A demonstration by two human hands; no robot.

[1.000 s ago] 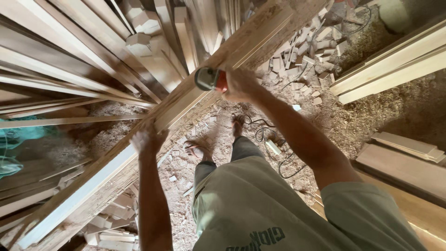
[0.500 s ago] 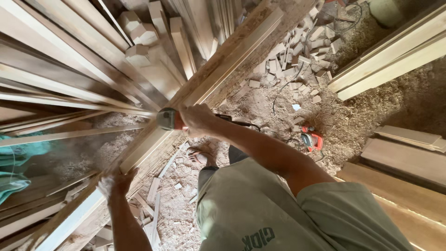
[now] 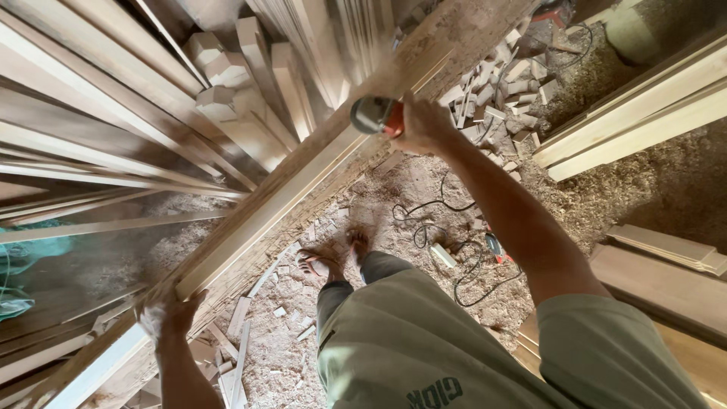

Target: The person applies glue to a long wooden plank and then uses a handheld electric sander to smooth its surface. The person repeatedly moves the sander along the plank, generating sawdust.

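The right hand point(image 3: 422, 125) is closed around an orange power tool point(image 3: 376, 115), its round grey head pressed against the upper face of a long wooden beam point(image 3: 303, 193). The beam runs on a slant from the lower left of the view up toward the top right, pale on its broad face and rougher along its lower edge. The left hand point(image 3: 168, 314) sits far down the same beam, fingers spread and curled against its underside near a stepped end, so it grips the wood rather than hanging free; the exact hold is blurred.

To the left of the beam lie many more planks point(image 3: 113, 136), stacked at angles, with several short notched pieces point(image 3: 227, 76) among them. A teal cloth point(image 3: 34, 250) shows at the left edge.

Below, the floor point(image 3: 606, 204) is thick with sawdust and small wood offcuts point(image 3: 507, 83). A black cable point(image 3: 432, 227) loops across it beside a white power strip point(image 3: 443, 256). The person's bare feet point(image 3: 333, 257) stand in the shavings, just under the beam. More boards point(image 3: 636, 113) lie at the right, well apart from the hands.
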